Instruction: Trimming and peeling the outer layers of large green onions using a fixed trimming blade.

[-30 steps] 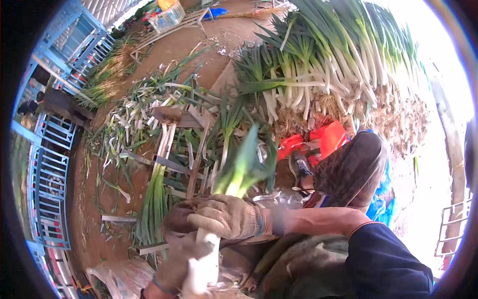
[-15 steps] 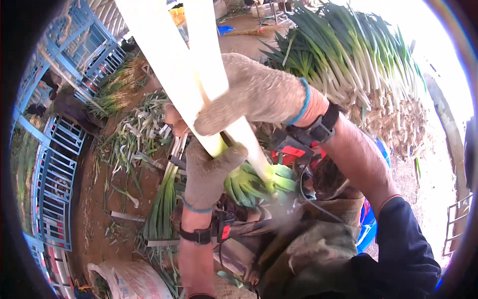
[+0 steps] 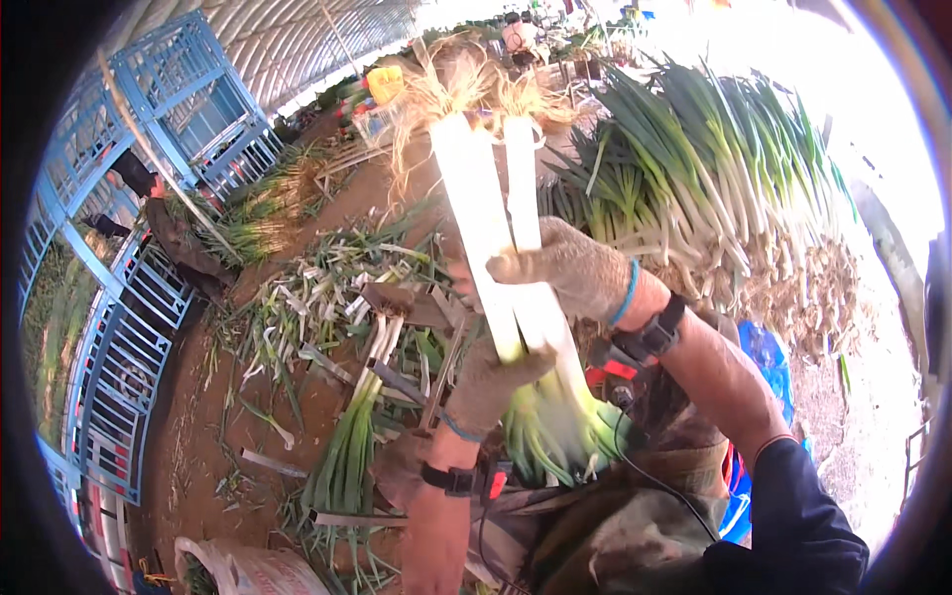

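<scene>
Leeks (image 3: 474, 213) upended, roots (image 3: 451, 87) above gripping hands (image 3: 575, 270) (image 3: 484, 392)

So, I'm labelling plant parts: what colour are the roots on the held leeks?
The roots are pale straw-brown, seen best in the head view.

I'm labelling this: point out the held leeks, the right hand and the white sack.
Held leeks (image 3: 476, 213): head view, on a white stalk.
Right hand (image 3: 580, 273): head view, on the glove's back.
White sack (image 3: 250, 572): head view, on its side.
</scene>
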A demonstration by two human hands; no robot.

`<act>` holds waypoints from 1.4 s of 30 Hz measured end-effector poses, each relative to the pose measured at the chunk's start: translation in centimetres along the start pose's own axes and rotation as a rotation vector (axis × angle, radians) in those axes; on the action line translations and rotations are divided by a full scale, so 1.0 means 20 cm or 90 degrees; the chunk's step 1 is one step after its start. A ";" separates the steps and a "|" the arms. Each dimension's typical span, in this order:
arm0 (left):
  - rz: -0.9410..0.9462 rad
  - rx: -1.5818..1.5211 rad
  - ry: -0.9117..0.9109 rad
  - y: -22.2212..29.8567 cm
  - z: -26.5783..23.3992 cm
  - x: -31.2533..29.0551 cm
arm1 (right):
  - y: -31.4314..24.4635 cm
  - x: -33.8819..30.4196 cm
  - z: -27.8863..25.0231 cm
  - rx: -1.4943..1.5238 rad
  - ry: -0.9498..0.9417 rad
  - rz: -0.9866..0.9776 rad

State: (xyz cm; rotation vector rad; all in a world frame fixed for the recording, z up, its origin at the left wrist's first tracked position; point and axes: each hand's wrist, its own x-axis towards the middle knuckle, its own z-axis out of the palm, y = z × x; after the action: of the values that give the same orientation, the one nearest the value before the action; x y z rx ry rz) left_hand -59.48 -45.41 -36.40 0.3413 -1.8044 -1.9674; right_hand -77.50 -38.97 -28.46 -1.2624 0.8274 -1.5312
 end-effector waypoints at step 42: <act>0.299 0.328 0.448 0.01 0.35 0.17 | -0.28 0.10 0.15 -0.651 0.024 -0.359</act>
State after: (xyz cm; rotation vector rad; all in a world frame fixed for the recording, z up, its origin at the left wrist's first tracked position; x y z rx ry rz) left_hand -65.70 -40.97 -35.07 0.6096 -1.6668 -0.8850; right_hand -75.99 -38.83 -21.93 -2.3608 1.4560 -1.5804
